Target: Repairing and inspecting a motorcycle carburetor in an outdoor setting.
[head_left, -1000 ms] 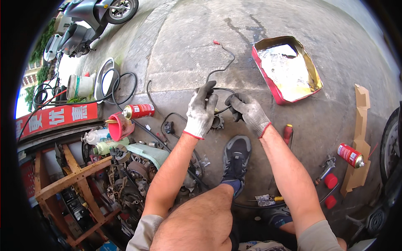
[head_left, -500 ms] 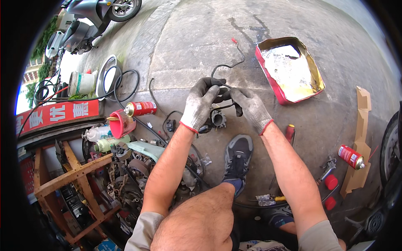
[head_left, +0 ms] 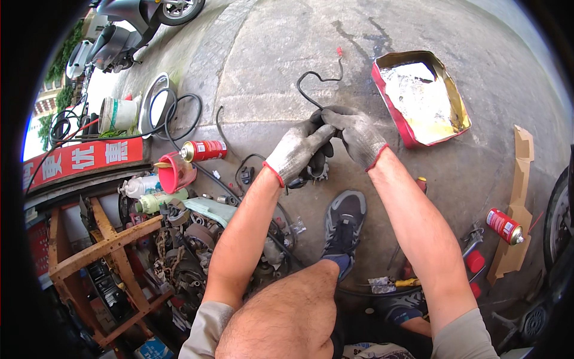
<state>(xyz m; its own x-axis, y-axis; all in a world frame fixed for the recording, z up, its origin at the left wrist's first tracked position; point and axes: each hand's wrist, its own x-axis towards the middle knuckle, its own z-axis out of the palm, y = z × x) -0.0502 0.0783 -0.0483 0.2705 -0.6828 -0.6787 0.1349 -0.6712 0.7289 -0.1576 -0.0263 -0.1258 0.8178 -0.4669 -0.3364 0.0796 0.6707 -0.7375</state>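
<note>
Both my hands wear grey-and-white gloves with red cuffs and meet in the middle. My left hand (head_left: 299,152) is closed on a thin black cable (head_left: 315,103), and my right hand (head_left: 357,136) pinches it close by, fingertips at my left fingers. The cable runs forward over the concrete in bends to a small red end (head_left: 339,52). Under my hands a metal part (head_left: 318,173) on the ground is mostly hidden. My shoe (head_left: 342,222) is just behind it.
An opened tin (head_left: 405,134) lies at front right; a spray can (head_left: 502,224) and cardboard (head_left: 519,173) at right. Coiled hose (head_left: 194,119), a bucket (head_left: 116,116), a red container (head_left: 170,176), piled parts (head_left: 185,263) and a wooden frame (head_left: 104,248) are left. A scooter (head_left: 122,39) stands behind.
My hands have come closer together and my right hand has moved up and inward. The cable's bent front part has shifted, and the metal part below is now more covered.
</note>
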